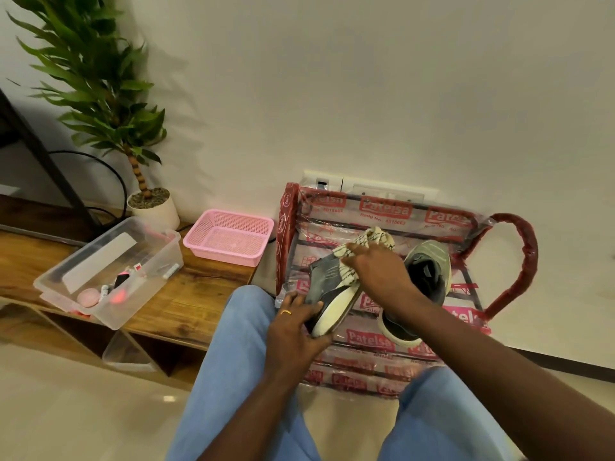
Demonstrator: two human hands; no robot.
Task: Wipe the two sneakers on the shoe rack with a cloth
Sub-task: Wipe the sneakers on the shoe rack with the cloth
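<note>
The person's legs, in light blue denim jeans [239, 361], occupy the nearest ground on a glossy pale tiled floor [66, 400].

Just beyond the knees, the left hand [296, 331] holds the heel end of the first sneaker [327, 294]. Its grip is closed, fingers curled round the cream rubber sole. A gold ring [285, 312] sits on one finger. The first sneaker is tilted on its side, showing a grey, smooth upper and a thick, rounded sole.

The right hand [379, 274] lies on the toe half of this sneaker. Its grip is open: the fingers are nearly straight and press the cloth [372, 237] against the upper. The thumb is hidden. The cloth is soft, cream with dark stripes, and bunched into folds on both sides of the hand.

Both sneakers are over the shoe rack [519, 261]. The rack has dark bars and curved side frames wrapped in red, and it is covered in crinkled clear plastic film with red printed labels. The second sneaker [426, 277] rests on the bars just to the right of the first, partly behind the right forearm. It is grey-green with a dark lining and a cream sole.

To the left stands a low wooden table [199, 294] with visible grain. It carries a clear plastic box [133, 304] of small items and a pink mesh basket [219, 254].

Farthest back, a leafy plant [96, 78] in a white round pot [159, 211] stands against the plain wall, and white sockets [389, 191] sit behind the rack.
</note>
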